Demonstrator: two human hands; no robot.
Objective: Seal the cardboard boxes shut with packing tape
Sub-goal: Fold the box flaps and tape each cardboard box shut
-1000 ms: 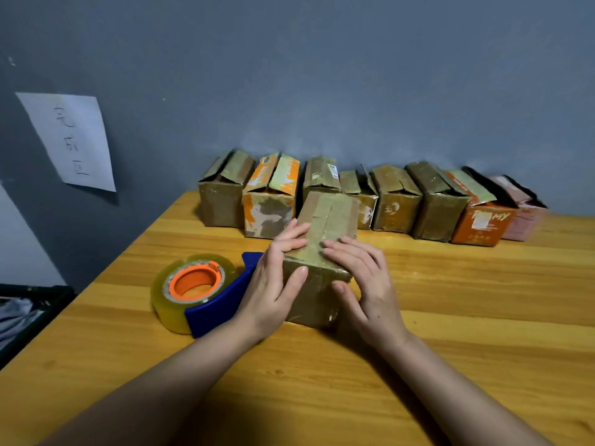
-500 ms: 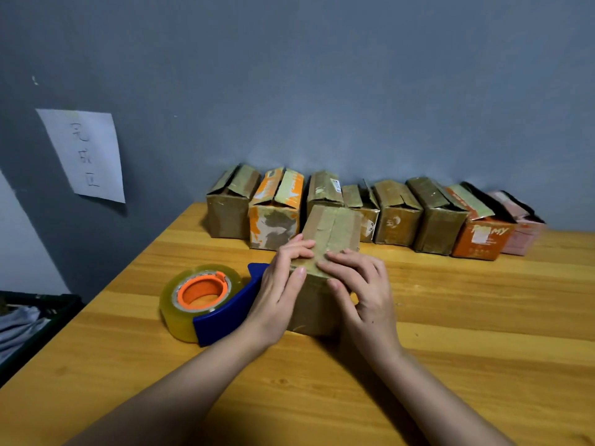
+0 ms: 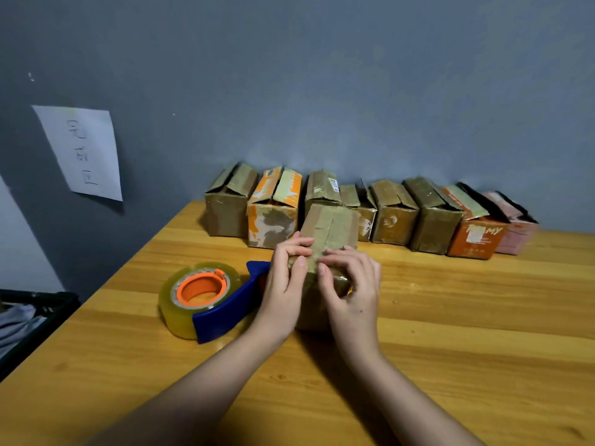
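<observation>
A small brown cardboard box (image 3: 331,225) with tape along its top seam stands in the middle of the wooden table (image 3: 450,317). My left hand (image 3: 285,284) grips its near left corner, fingers curled over the top edge. My right hand (image 3: 352,288) presses on the near end of the top, fingertips bent on the tape. A blue tape dispenser (image 3: 225,312) with an orange core and a clear tape roll (image 3: 180,304) lies just left of my left hand.
A row of several small boxes (image 3: 392,217) with loose flaps lines the grey wall at the back, two of them orange. A paper note (image 3: 82,152) hangs on the left wall. A dark bin (image 3: 35,312) sits beyond the table's left edge.
Both hands have slid toward the near end of the box top and the fingers have curled in. The camera has tilted up slightly.
</observation>
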